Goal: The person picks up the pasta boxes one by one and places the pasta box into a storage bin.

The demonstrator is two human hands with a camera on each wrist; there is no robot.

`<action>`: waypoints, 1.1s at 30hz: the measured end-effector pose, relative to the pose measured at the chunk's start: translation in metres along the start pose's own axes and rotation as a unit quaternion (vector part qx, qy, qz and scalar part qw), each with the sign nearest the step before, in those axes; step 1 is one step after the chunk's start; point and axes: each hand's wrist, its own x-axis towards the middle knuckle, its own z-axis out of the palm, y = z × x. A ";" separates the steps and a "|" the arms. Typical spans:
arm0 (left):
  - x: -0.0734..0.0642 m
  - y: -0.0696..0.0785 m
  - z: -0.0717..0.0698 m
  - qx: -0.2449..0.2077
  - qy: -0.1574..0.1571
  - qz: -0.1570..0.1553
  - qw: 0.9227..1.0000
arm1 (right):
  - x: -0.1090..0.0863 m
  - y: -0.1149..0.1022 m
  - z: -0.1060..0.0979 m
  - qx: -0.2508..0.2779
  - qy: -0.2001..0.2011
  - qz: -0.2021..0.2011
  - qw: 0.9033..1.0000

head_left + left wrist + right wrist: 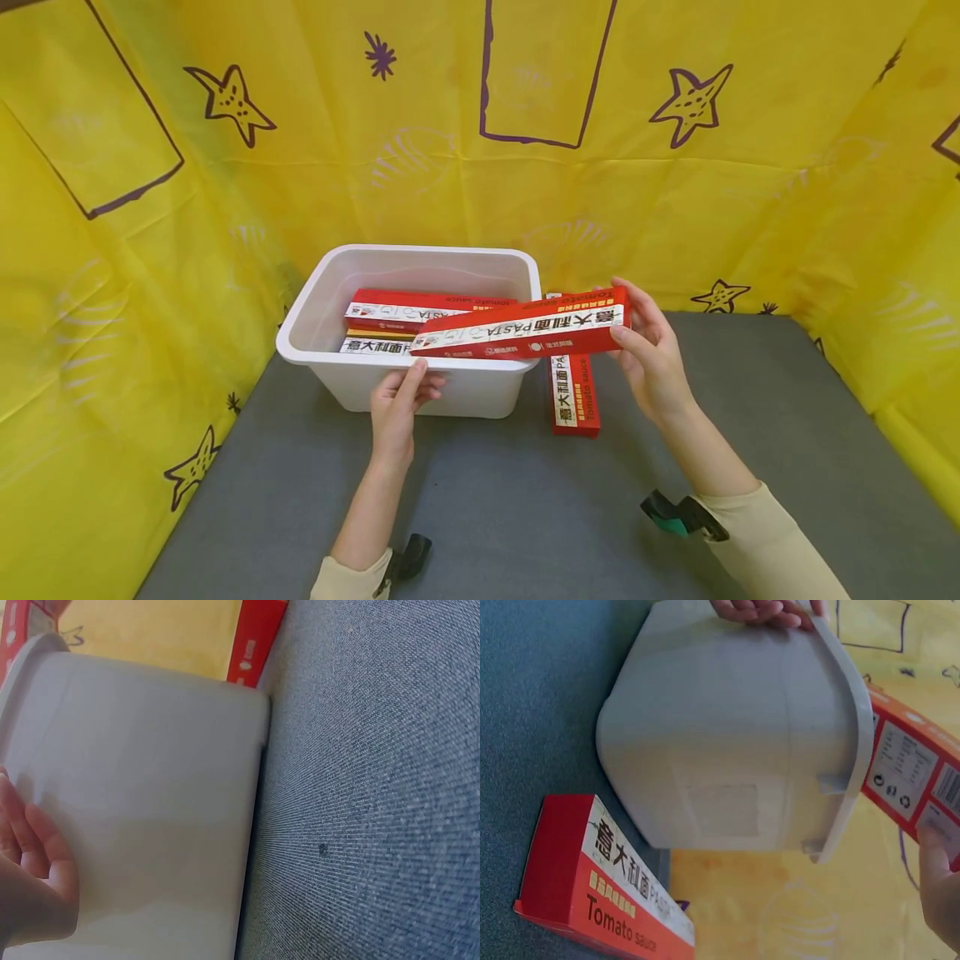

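My right hand (pixel 652 358) grips the end of a red and white pasta box (pixel 525 325), thumb on the near face. The box slants over the right part of a white plastic bin (pixel 420 387), its far end lower. My left hand (pixel 401 408) holds the bin's front rim, thumb at the lip and fingers against the outer wall. Inside the bin lie another red pasta box (pixel 382 310) and a box with a yellow edge (pixel 367 343), both partly covered by the held box. In the right wrist view, the right thumb presses the held box's label side (pixel 907 769).
Another red pasta box (pixel 573 396) lies on the grey tabletop (pixel 480 508), just right of the bin and partly under the held box. Yellow patterned cloth (pixel 435 125) hangs behind and along both sides.
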 end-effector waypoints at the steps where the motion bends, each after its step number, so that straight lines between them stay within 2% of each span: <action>1: 0.000 0.000 0.000 0.001 0.000 -0.001 1.000 | 0.001 0.001 -0.001 -0.002 -0.002 0.005 1.000; 14: 0.000 0.001 0.001 -0.002 -0.001 0.000 1.000 | 0.016 0.018 0.007 -0.064 -0.013 0.061 0.996; 21: 0.000 0.002 0.002 -0.008 -0.006 0.004 1.000 | 0.018 0.023 0.010 -0.132 -0.009 0.089 0.987; 27: 0.000 0.002 0.002 -0.007 -0.007 0.006 1.000 | 0.017 0.027 0.011 -0.222 -0.001 0.074 0.972; 33: 0.000 0.000 0.001 -0.003 -0.005 0.001 1.000 | 0.015 0.031 0.011 -0.250 -0.004 0.030 0.968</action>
